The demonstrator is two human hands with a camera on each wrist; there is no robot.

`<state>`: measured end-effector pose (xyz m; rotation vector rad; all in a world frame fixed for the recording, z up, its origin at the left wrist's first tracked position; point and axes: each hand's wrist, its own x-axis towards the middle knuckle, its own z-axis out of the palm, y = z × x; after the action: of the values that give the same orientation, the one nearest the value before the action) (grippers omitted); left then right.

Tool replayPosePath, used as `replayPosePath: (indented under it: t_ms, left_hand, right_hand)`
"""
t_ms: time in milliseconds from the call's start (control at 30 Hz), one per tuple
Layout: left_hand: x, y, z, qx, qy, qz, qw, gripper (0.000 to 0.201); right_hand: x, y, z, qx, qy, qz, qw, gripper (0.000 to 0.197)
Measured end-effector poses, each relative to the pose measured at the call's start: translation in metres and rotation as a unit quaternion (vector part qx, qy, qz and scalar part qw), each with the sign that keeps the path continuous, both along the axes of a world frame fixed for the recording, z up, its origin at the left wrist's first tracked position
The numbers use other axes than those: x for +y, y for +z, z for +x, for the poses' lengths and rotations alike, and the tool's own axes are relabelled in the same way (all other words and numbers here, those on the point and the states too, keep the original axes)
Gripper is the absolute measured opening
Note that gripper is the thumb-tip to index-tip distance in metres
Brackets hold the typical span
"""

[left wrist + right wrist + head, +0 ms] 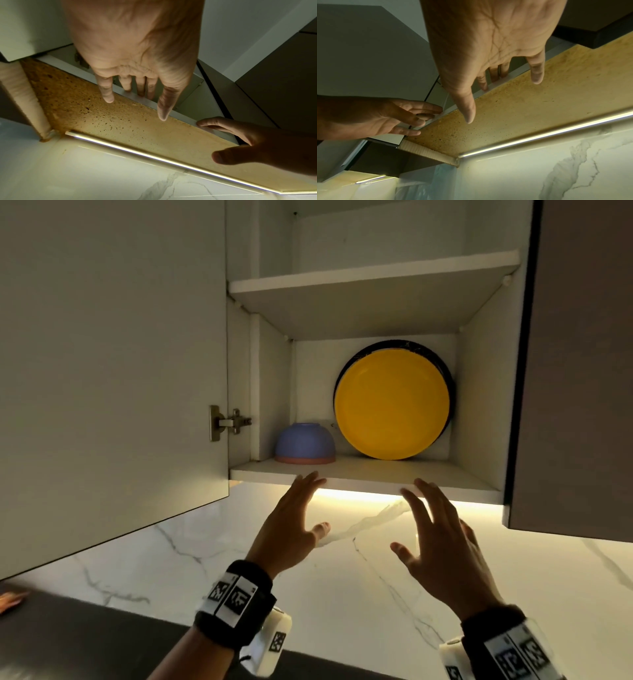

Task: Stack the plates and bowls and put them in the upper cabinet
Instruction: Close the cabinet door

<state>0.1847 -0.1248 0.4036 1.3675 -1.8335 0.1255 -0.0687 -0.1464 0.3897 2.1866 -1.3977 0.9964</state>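
A yellow plate (391,404) leans upright against a dark-rimmed plate (447,371) at the back right of the lower cabinet shelf (376,474). Left of them a blue bowl (305,442) sits upside down on a pinkish bowl rim (305,459). Both hands are raised just below the shelf's front edge, fingers straight and spread, holding nothing. My left hand (298,518) (135,86) has its fingertips at the shelf edge. My right hand (435,529) (498,81) also reaches up to that edge.
The cabinet door (113,371) stands open at the left with its hinge (227,422). An upper shelf (370,278) is bare. A light strip (154,158) glows under the cabinet above the marble backsplash (342,570). A dark counter (85,642) lies below.
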Motion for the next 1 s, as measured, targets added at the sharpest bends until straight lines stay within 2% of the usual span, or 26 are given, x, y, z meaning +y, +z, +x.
replayPosePath:
  t_ms: [233, 367, 467, 533, 700, 767, 867, 1000]
  left_hand:
    - [0.043, -0.047, -0.021, 0.032, 0.007, 0.035, 0.999, 0.065]
    - [0.067, -0.070, -0.006, 0.070, 0.052, 0.047, 0.995, 0.055]
    - [0.086, -0.082, 0.013, 0.117, 0.086, 0.038, 0.989, 0.050]
    - [0.103, -0.085, 0.025, 0.178, 0.103, 0.025, 0.978, 0.046]
    - [0.143, -0.080, 0.051, 0.353, 0.139, -0.038, 0.924, 0.037]
    - [0.159, -0.074, 0.060, 0.434, 0.130, -0.065, 0.889, 0.038]
    - [0.180, -0.060, 0.075, 0.560, 0.083, -0.108, 0.818, 0.044]
    - [0.200, -0.049, 0.098, 0.625, 0.039, -0.155, 0.764, 0.044]
  right_hand:
    - [-0.004, 0.000, 0.000, -0.025, 0.029, 0.020, 0.999, 0.093]
    - [-0.004, -0.011, 0.002, -0.063, 0.070, 0.033, 0.995, 0.093]
    - [0.001, -0.012, 0.007, -0.097, 0.089, 0.053, 0.990, 0.078]
    - [0.012, -0.011, 0.017, -0.142, 0.116, 0.064, 0.981, 0.062]
    - [0.057, -0.012, 0.064, -0.205, 0.224, 0.034, 0.952, 0.035]
    - [0.073, -0.014, 0.084, -0.218, 0.264, 0.038, 0.939, 0.031]
    - [0.094, -0.017, 0.110, -0.232, 0.289, 0.064, 0.926, 0.030]
    - [0.117, -0.025, 0.138, -0.234, 0.301, 0.091, 0.920, 0.028]
